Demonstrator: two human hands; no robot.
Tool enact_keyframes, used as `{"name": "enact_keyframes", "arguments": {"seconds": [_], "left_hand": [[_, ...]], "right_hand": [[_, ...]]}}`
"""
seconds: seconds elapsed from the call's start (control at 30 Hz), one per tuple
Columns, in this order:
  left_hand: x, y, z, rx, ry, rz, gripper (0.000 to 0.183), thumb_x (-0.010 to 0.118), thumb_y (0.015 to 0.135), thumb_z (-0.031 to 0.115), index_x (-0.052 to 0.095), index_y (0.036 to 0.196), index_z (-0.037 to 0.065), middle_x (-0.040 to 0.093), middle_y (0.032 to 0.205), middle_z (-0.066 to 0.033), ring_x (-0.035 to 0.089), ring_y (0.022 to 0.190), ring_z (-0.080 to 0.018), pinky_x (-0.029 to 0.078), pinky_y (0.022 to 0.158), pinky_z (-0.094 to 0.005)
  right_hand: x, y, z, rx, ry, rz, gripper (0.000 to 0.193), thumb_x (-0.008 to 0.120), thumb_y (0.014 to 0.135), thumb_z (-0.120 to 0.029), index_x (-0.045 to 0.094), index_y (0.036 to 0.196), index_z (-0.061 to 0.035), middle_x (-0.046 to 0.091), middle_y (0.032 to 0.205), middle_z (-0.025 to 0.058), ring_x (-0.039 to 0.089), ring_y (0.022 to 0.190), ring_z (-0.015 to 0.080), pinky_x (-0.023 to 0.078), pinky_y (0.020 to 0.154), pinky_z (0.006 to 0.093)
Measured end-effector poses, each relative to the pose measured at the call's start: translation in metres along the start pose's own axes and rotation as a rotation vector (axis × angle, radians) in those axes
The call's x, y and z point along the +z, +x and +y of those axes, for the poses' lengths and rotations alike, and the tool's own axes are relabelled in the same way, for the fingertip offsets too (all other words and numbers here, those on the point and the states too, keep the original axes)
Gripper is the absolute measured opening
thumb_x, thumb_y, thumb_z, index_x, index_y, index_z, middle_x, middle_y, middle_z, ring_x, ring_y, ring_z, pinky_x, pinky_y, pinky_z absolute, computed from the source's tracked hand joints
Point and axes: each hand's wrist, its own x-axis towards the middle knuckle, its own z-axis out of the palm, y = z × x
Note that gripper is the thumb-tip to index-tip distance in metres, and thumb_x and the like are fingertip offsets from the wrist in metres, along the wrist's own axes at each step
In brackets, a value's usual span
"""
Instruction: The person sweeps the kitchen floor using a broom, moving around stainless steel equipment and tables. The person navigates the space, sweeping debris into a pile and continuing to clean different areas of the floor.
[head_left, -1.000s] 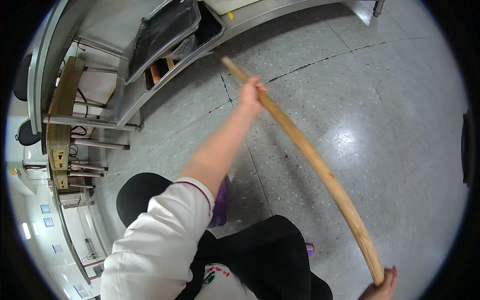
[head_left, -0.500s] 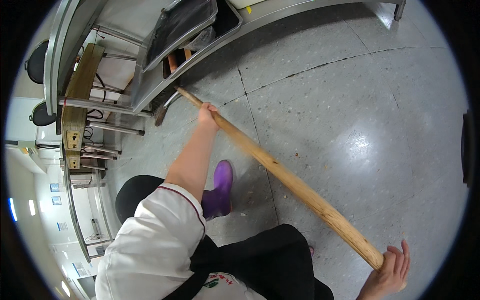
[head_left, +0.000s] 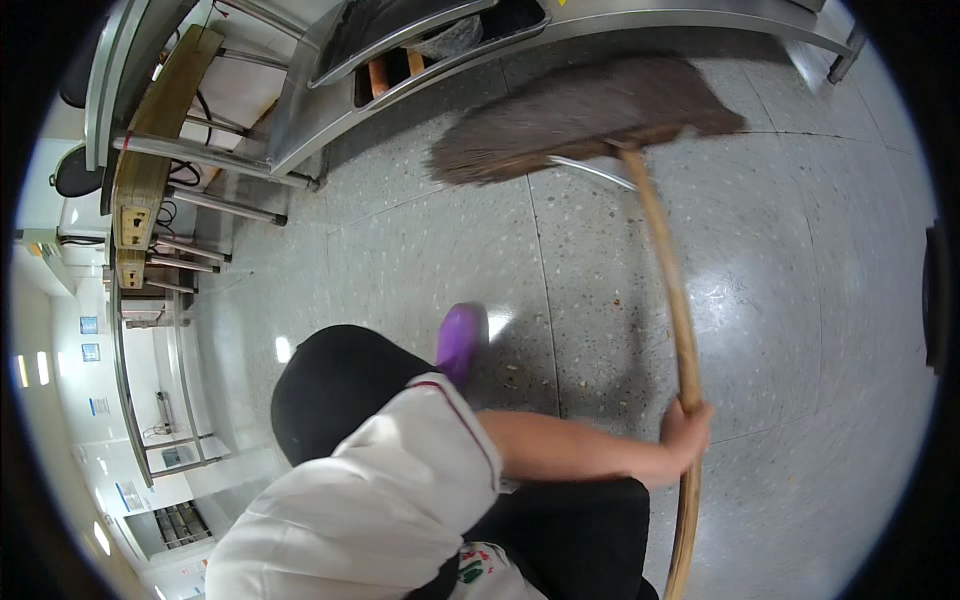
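My left hand (head_left: pixel 686 440) is closed around the wooden handle of a wide broom (head_left: pixel 672 285), with my forearm stretched across to the right. The broom's head (head_left: pixel 590 110) has long dark brown bristles, blurred by motion, and lies along the floor in front of the low steel shelf. A curved metal brace (head_left: pixel 595 173) shows where the handle meets the head. The lower end of the handle runs out of the picture at the bottom. My right hand is out of sight.
A steel shelf (head_left: pixel 440 72) at the front holds dark trays (head_left: pixel 395 40). Metal legs (head_left: pixel 225 205) and a wooden beam with sockets (head_left: pixel 150 180) stand at left. My purple boot (head_left: pixel 460 340) is on the speckled grey floor (head_left: pixel 430 240), with small crumbs nearby.
The broom has swung round: its head has come into view at the front. My left hand has moved right and nearer me with the handle. My right hand has left the picture.
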Motion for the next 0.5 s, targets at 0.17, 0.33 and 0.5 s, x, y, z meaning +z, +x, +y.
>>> {"name": "enact_keyframes", "arguments": {"seconds": [0.17, 0.33, 0.5], "left_hand": [[0.021, -0.033, -0.063, -0.157, 0.247, -0.343, 0.013, 0.054, 0.088, 0.017, 0.046, 0.088, 0.007, 0.051, 0.063, -0.0034, 0.051, 0.051, -0.0128, 0.040, 0.046, -0.0311], [0.062, 0.024, -0.029, -0.460, 0.221, -0.620, 0.020, 0.057, 0.086, 0.025, 0.048, 0.077, 0.010, 0.049, 0.061, -0.0020, 0.052, 0.053, -0.0135, 0.041, 0.050, -0.0299], [0.087, 0.046, 0.012, -0.368, -0.022, -0.606, 0.022, 0.059, 0.085, 0.026, 0.045, 0.074, 0.013, 0.047, 0.062, -0.0002, 0.048, 0.052, -0.0127, 0.043, 0.052, -0.0296]], "right_hand": [[-0.050, -0.011, -0.079, 0.066, -0.077, 0.018, 0.022, 0.059, 0.092, -0.026, 0.069, 0.079, -0.0108, 0.069, 0.083, 0.0068, 0.067, 0.080, 0.0287, 0.054, 0.069, 0.0402], [-0.092, 0.005, -0.160, 0.118, -0.092, -0.057, 0.020, 0.060, 0.091, -0.024, 0.068, 0.079, -0.0105, 0.069, 0.083, 0.0069, 0.066, 0.078, 0.0288, 0.053, 0.068, 0.0399], [-0.103, 0.001, -0.131, 0.100, -0.177, -0.084, 0.018, 0.061, 0.091, -0.023, 0.067, 0.080, -0.0102, 0.068, 0.082, 0.0071, 0.066, 0.076, 0.0289, 0.053, 0.066, 0.0395]]}}
